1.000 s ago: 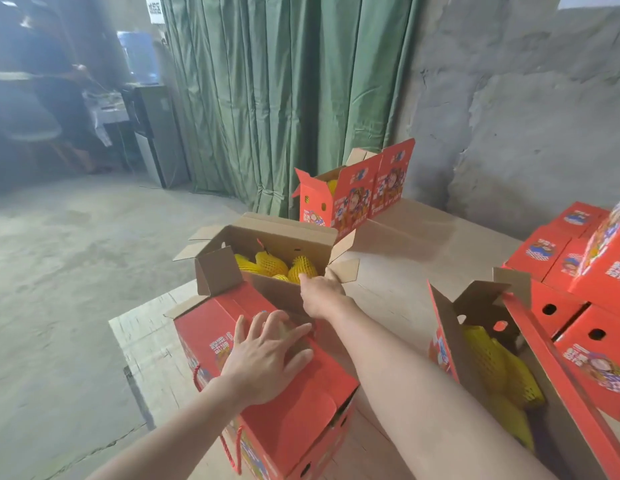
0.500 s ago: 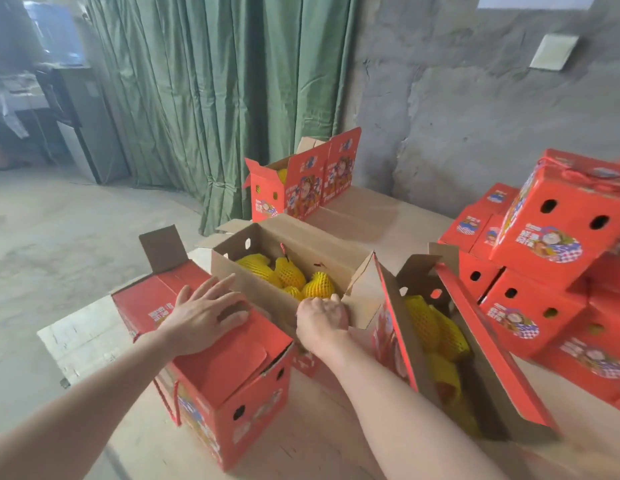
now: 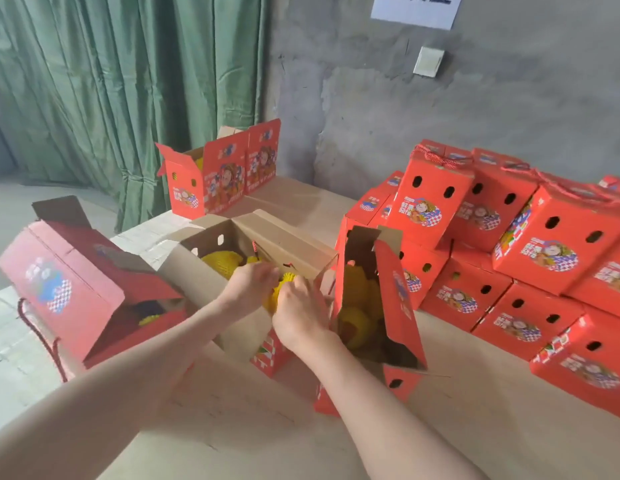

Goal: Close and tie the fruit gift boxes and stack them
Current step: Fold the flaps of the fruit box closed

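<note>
The middle gift box stands open on the table, brown inside, with yellow netted fruit in it. Both my hands reach into it. My left hand and my right hand flank one netted fruit at the box's near right corner, with their fingers curled against it. A red box to the left has its lid flap partly down, a red cord hanging at its side. To the right, another open box holds more yellow fruit.
Several closed, tied red boxes are stacked at the right against the grey wall. One more open box stands at the table's far edge by the green curtain. The table's left edge drops to the floor.
My view has swung right, bringing the stack into sight. My left hand left the left box's lid and went into the middle box. My right hand moved from the box's wall onto the fruit.
</note>
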The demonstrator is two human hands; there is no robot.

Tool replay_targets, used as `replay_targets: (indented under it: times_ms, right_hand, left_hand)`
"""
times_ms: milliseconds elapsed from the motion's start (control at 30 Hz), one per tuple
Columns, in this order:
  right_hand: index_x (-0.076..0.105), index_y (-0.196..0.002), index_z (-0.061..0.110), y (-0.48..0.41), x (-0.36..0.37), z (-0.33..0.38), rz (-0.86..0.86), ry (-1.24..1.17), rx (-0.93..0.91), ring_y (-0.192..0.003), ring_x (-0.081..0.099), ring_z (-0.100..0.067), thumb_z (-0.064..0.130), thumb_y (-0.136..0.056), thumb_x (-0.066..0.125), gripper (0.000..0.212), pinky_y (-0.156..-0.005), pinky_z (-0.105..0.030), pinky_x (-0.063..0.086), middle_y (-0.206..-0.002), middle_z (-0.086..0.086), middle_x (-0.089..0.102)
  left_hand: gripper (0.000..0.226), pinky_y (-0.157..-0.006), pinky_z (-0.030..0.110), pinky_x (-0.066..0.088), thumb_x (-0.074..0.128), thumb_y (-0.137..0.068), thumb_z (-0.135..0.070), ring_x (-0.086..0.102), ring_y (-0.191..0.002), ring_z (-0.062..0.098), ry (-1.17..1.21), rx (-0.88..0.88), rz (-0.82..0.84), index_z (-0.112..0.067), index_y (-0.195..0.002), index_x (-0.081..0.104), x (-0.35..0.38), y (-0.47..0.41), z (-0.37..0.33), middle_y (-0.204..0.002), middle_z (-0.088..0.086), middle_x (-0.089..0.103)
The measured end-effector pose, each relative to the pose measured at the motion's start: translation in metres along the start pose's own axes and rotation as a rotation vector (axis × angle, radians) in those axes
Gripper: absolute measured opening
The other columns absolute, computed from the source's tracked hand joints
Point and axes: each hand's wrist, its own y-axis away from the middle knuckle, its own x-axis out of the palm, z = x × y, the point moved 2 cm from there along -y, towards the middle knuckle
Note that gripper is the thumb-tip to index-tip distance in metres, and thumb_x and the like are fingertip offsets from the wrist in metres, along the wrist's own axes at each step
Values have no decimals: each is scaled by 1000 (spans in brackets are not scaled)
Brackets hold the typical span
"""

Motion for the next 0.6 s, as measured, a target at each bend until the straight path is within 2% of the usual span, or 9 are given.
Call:
replay_targets:
  times_ms: [67,133,200,300,367,400,467,533,600]
  right_hand:
    - [58,-113,2,22,-13,-15,-206,-44,-36,-111,47,-35,-3,-85,43,32,-98,-42,37,-113,-17,53]
    - [65,-95,2,34,-18,-23,-452,-43,-72,-96,56,-36,-8,-74,56,25,-87,-41,47,-99,-16,58]
    - [64,-102,2,38,-24,-37,-574,-65,26,-102,57,-39,-6,-72,62,31,-90,-42,48,-108,-19,59]
    - [24,-146,4,32,-32,-67,-276,-313,340,-135,36,-32,11,-89,56,65,-110,-38,32,-146,-17,35]
    - [19,-148,8,34,-27,-81,-62,-486,460,-127,48,-30,25,-86,62,77,-102,-36,41,-140,-13,46]
    - [31,-141,9,41,-25,-84,-29,-544,467,-117,55,-31,31,-83,65,70,-97,-37,46,-130,-11,55]
    - [55,-108,15,58,-13,-86,-6,-583,426,-95,64,-28,42,-78,67,42,-84,-37,53,-102,-3,67]
    - [55,-78,17,71,3,-89,60,-415,369,-83,66,-29,53,-82,60,36,-73,-36,54,-84,-2,67]
    - [52,-74,16,72,15,-92,55,-221,364,-83,65,-34,58,-89,46,46,-70,-36,51,-85,-10,68]
  left_hand:
    - [24,-51,14,36,49,-96,-20,55,-70,18,24,-57,20,-12,-78,61,22,3,-11,-74,-1,58]
    - [17,-60,25,39,49,-94,-24,59,-81,23,-128,-63,108,-14,-85,60,37,6,-14,-85,3,62]
    - [23,-65,28,40,50,-93,-33,60,-89,27,-347,-26,185,-11,-91,56,51,8,-19,-91,6,61]
    - [34,-63,28,40,53,-91,-42,62,-90,26,-443,-42,208,-8,-95,54,63,2,-24,-91,6,59]
    - [38,-63,28,40,54,-90,-41,62,-89,26,-415,-85,231,-4,-98,59,72,-8,-29,-96,11,64]
    - [39,-64,28,41,55,-90,-40,61,-89,26,-409,-103,238,-2,-100,59,76,-14,-30,-99,13,65]
    - [40,-67,28,41,56,-90,-38,62,-93,27,-404,-132,234,-1,-105,59,81,-24,-31,-102,14,64]
    - [36,-67,29,43,55,-91,-34,63,-95,29,-385,-129,227,-3,-108,61,88,-29,-28,-100,13,64]
    - [27,-65,30,43,51,-92,-27,62,-87,29,-379,-104,158,-8,-108,63,93,-31,-25,-93,11,64]
